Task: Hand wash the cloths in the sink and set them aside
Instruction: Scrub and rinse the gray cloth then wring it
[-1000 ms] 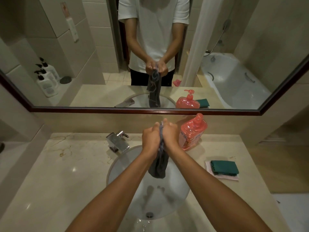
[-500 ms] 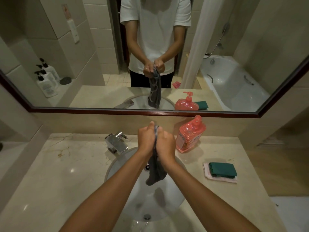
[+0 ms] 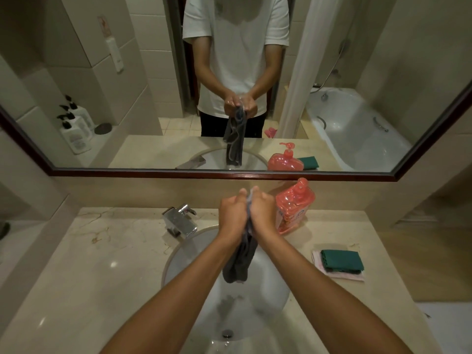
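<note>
Dark grey cloth (limp, hanging)

A: Both arms reach forward, left hand and right hand side by side.
B: Knuckles touching, fingers curled, each fist gripping the cloth between them.

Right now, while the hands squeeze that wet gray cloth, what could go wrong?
1. The gray cloth hangs from the left hand and right hand over the sink; swinging it could drip on the counter.
2. The red soap bottle stands close beside the right hand; a bump might tip it.
3. Splashes could reach the folded green cloth.
</note>
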Motion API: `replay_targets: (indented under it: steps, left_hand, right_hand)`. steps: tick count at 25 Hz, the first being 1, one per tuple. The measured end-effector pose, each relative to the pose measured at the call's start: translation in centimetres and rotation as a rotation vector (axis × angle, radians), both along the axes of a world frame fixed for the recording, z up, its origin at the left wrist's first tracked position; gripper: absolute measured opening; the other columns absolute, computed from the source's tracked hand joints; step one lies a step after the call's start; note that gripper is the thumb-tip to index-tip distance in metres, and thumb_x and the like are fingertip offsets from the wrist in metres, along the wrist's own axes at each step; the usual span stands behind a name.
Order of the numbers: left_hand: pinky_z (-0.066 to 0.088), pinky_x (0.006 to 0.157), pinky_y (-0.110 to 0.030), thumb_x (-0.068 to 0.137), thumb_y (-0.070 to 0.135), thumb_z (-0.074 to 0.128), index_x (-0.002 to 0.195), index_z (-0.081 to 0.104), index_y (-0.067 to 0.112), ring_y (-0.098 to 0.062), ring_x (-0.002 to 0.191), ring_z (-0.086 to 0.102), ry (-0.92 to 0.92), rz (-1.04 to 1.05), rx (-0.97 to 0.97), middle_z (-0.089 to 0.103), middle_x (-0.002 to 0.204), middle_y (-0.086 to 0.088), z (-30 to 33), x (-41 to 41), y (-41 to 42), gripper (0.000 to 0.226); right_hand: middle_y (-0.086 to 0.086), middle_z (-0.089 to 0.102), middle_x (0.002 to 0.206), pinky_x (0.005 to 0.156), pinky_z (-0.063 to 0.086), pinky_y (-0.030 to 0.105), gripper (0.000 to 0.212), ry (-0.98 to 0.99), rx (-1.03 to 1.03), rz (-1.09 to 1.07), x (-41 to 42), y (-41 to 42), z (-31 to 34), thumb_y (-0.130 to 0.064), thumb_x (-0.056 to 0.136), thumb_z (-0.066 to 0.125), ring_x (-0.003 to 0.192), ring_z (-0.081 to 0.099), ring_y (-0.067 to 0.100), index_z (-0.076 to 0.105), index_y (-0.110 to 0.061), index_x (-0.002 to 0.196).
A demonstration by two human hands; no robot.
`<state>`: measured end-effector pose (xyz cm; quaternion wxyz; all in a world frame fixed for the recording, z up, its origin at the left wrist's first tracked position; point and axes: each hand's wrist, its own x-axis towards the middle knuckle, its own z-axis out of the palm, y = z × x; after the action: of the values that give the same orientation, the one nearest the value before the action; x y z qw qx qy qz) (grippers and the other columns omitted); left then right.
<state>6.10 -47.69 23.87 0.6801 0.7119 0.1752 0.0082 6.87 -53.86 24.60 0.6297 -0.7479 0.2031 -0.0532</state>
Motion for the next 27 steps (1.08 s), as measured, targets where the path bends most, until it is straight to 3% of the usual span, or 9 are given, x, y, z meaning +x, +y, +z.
replay_targets:
  steps: [2, 6, 10, 14, 18, 22, 24, 27]
  left_hand:
    - [0.037, 0.044, -0.021, 0.103, 0.032, 0.050, 0.055, 0.052, 0.018, -0.008, 0.044, 0.046, -0.013, 0.008, 0.033, 0.051, 0.048, 0.005, 0.3, 0.2, 0.1, 0.050]
    - [0.046, 0.065, -0.034, 0.104, 0.030, 0.050, 0.067, 0.064, 0.007, -0.019, 0.061, 0.055, 0.008, 0.040, -0.002, 0.064, 0.066, -0.011, 0.7, 1.4, 1.5, 0.046]
    - [0.039, 0.056, -0.029, 0.103, 0.032, 0.050, 0.054, 0.053, 0.015, -0.012, 0.048, 0.049, -0.009, 0.011, 0.054, 0.054, 0.050, 0.002, 0.4, -0.2, -0.2, 0.052]
    - [0.036, 0.051, -0.027, 0.104, 0.029, 0.049, 0.058, 0.055, 0.012, -0.010, 0.047, 0.045, 0.000, 0.053, 0.050, 0.053, 0.053, -0.001, 1.1, 1.2, 1.3, 0.050]
    - [0.038, 0.054, -0.029, 0.104, 0.030, 0.048, 0.055, 0.052, 0.017, -0.012, 0.050, 0.047, -0.049, 0.010, 0.091, 0.053, 0.053, 0.001, 1.0, -0.7, -0.3, 0.051]
    - [0.037, 0.060, -0.031, 0.105, 0.028, 0.048, 0.062, 0.056, 0.009, -0.017, 0.055, 0.046, -0.022, 0.049, 0.053, 0.054, 0.060, -0.007, 1.7, 1.1, 1.1, 0.048]
    - [0.038, 0.055, -0.028, 0.105, 0.029, 0.048, 0.062, 0.058, 0.011, -0.014, 0.052, 0.048, -0.034, 0.031, 0.049, 0.056, 0.059, -0.004, 1.5, 0.4, 0.5, 0.047]
    - [0.038, 0.046, -0.022, 0.105, 0.030, 0.048, 0.059, 0.058, 0.014, -0.007, 0.045, 0.049, -0.070, -0.031, 0.061, 0.055, 0.052, 0.002, 0.9, -0.9, -1.1, 0.049]
  right_hand:
    - [0.005, 0.058, 0.060, 0.066, 0.051, 0.045, 0.048, -0.028, 0.019, 0.009, -0.5, 0.3, 0.5, -0.027, 0.105, 0.044, 0.062, 0.059, 0.023, 0.057, -0.015, 0.061]
    - [0.004, 0.064, 0.059, 0.063, 0.053, 0.041, 0.050, -0.056, -0.086, 0.109, -3.1, 1.8, -0.7, -0.032, 0.104, 0.042, 0.062, 0.066, 0.025, 0.060, -0.020, 0.059]
    - [0.001, 0.054, 0.056, 0.061, 0.044, 0.035, 0.046, -0.010, 0.083, -0.015, -0.1, 0.2, 0.6, -0.023, 0.103, 0.044, 0.057, 0.054, 0.019, 0.053, -0.017, 0.058]
    - [-0.002, 0.058, 0.048, 0.049, 0.045, 0.031, 0.050, -0.062, -0.048, 0.097, -2.9, 1.7, -0.6, -0.033, 0.103, 0.042, 0.049, 0.059, 0.014, 0.059, -0.018, 0.058]
    - [-0.001, 0.053, 0.054, 0.054, 0.040, 0.029, 0.046, -0.025, 0.077, -0.011, -0.3, 0.1, 1.1, -0.025, 0.104, 0.045, 0.052, 0.050, 0.013, 0.052, -0.017, 0.059]
    - [-0.002, 0.060, 0.055, 0.054, 0.047, 0.034, 0.048, -0.082, -0.042, 0.110, -3.0, 1.6, 0.0, -0.030, 0.103, 0.044, 0.056, 0.060, 0.016, 0.058, -0.020, 0.059]
    - [-0.004, 0.057, 0.050, 0.052, 0.043, 0.030, 0.048, -0.041, -0.023, 0.062, -2.2, 0.9, 0.2, -0.027, 0.103, 0.045, 0.052, 0.056, 0.014, 0.057, -0.018, 0.058]
    - [0.002, 0.054, 0.058, 0.054, 0.039, 0.028, 0.042, -0.041, 0.127, -0.013, -0.5, -0.6, 1.5, -0.022, 0.104, 0.045, 0.056, 0.051, 0.016, 0.063, -0.008, 0.069]
